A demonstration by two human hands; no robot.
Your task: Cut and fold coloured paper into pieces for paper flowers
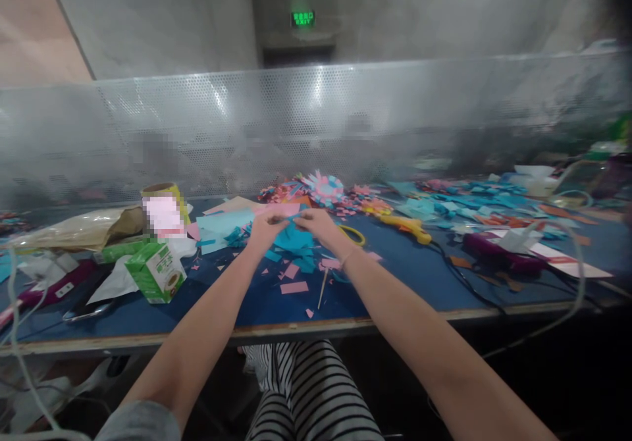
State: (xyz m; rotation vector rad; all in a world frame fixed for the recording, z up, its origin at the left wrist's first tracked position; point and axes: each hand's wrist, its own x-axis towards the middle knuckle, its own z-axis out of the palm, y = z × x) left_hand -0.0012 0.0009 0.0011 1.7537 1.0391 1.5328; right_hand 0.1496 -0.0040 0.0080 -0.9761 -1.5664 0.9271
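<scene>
Both my arms reach out over a blue table [257, 303]. My left hand [265, 228] and my right hand [318, 224] meet above the middle of it, fingers pinched on a strip of pink and blue paper [291, 216] held between them. Under the hands lies a heap of blue paper pieces [295, 243] and pink scraps [294, 287]. A thin wooden stick [322, 288] lies on the table just below my right wrist. A finished pink and blue paper flower [323, 187] rests behind the hands.
A green carton [155, 271] and a brown paper bag [81, 229] sit at the left. A yellow glue gun [407, 225], yellow scissors' handle [354, 233], cables and more cut paper [474, 197] cover the right. A perforated metal screen [316, 118] backs the table.
</scene>
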